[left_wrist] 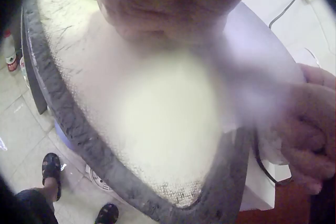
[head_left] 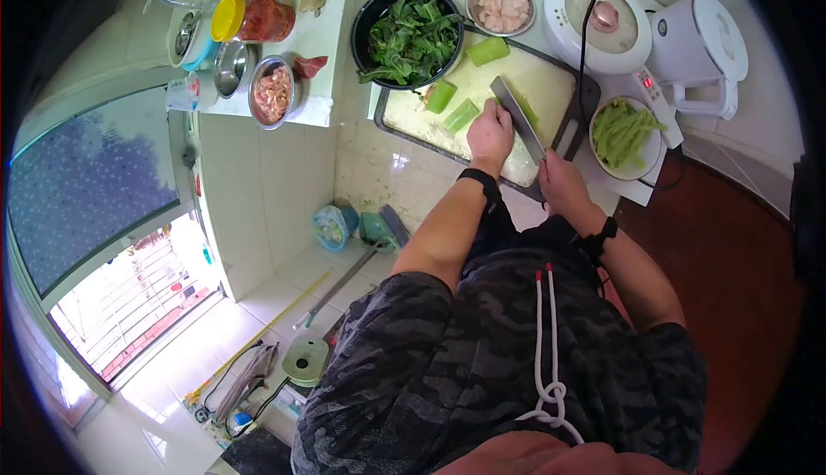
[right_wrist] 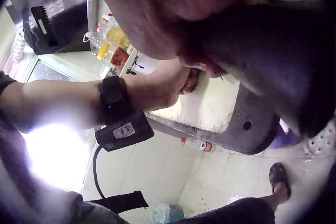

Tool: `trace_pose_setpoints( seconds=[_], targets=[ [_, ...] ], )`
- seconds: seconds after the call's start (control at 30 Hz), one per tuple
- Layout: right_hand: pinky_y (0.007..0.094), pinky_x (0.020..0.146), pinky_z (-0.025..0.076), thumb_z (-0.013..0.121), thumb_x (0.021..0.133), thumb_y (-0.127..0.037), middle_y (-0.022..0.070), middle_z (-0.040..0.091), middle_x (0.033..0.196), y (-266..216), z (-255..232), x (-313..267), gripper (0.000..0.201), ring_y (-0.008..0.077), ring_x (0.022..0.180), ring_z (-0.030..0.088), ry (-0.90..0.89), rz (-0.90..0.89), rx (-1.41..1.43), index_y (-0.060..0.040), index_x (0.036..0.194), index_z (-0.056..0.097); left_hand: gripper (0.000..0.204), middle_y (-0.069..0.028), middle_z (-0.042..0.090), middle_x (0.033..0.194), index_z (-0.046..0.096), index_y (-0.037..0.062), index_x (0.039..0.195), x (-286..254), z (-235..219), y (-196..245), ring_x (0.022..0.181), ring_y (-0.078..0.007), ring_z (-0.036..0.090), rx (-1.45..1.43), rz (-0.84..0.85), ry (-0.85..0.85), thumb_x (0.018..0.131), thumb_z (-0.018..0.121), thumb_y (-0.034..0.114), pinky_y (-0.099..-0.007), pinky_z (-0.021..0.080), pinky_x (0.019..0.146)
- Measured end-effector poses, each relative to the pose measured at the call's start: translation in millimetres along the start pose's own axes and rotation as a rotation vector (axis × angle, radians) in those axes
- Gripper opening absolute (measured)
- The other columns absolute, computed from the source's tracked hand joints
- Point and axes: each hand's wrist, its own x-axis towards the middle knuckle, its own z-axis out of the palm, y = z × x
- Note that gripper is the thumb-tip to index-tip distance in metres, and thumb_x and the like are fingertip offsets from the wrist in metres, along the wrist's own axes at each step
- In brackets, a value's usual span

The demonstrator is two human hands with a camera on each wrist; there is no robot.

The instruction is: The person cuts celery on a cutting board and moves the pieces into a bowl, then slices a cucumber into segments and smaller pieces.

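The right hand (head_left: 564, 184) grips the handle of a wide-bladed knife (head_left: 519, 120), which points away over a pale cutting board (head_left: 396, 114) with a dark rim. Against the near-left side of the blade is the left hand (head_left: 490, 135), its fingers bent down toward the board; what lies under them is hidden. Green vegetable pieces (head_left: 461, 116) lie left of this hand, another (head_left: 488, 51) at the far edge, and some green shows just right of the blade. In the right wrist view the left hand (right_wrist: 170, 79) rests low at the board, fingertips curled.
Beyond the board stand a black bowl of leafy greens (head_left: 413, 40) and a metal bowl of pale meat (head_left: 503, 9). To the right are a plate of cut green strips (head_left: 626, 135), a white cooker (head_left: 564, 19), a kettle (head_left: 714, 40) and a hanging black cable. Jars and bowls stand left.
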Motion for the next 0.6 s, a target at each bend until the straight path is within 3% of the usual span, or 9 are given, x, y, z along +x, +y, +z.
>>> trace_pose_setpoints(
  seconds=[0.23, 0.3, 0.47, 0.6],
  targets=[
    [0.0581, 0.063, 0.045, 0.049, 0.092, -0.016, 0.0254, 0.06, 0.069, 4.0, 18.5, 24.1, 0.016, 0.0459, 0.067, 0.059, 0.065, -0.041, -0.035, -0.0009, 0.093, 0.05, 0.024, -0.024, 0.063, 0.072, 0.053, 0.0052, 0.087, -4.7, 0.7, -3.3, 0.07, -0.0451, 0.062, -0.082, -0.003, 0.02, 0.094, 0.048, 0.028, -0.0538, 0.048, 0.063],
    [0.0578, 0.063, 0.046, 0.049, 0.093, -0.017, 0.0249, 0.06, 0.068, -0.2, 14.9, 24.2, 0.016, 0.0453, 0.067, 0.06, 0.067, -0.054, -0.057, -0.0011, 0.093, 0.05, 0.023, -0.0236, 0.063, 0.071, 0.054, 0.0044, 0.088, -9.8, 1.9, -9.9, 0.07, -0.0446, 0.062, -0.144, -0.104, 0.1, 0.094, 0.049, 0.026, -0.0523, 0.048, 0.062],
    [0.0569, 0.062, 0.047, 0.048, 0.093, -0.019, 0.024, 0.06, 0.068, -8.0, 13.5, 21.9, 0.017, 0.0442, 0.067, 0.061, 0.096, -0.057, -0.074, -0.0016, 0.093, 0.05, 0.033, -0.0214, 0.064, 0.071, 0.057, 0.0033, 0.085, -11.6, -9.3, -18.7, 0.071, -0.0423, 0.062, -0.154, -0.184, 0.018, 0.094, 0.054, 0.035, -0.0483, 0.048, 0.063],
    [0.0565, 0.062, 0.047, 0.048, 0.094, -0.019, 0.0241, 0.061, 0.069, -4.8, 11.4, 18.2, 0.017, 0.0439, 0.068, 0.062, 0.083, -0.033, -0.097, -0.0016, 0.095, 0.052, 0.032, -0.021, 0.065, 0.072, 0.058, 0.0063, 0.086, -5.7, -6.4, -0.8, 0.072, -0.0424, 0.064, -0.098, -0.141, -0.015, 0.095, 0.05, 0.036, -0.0513, 0.049, 0.065]
  ],
)
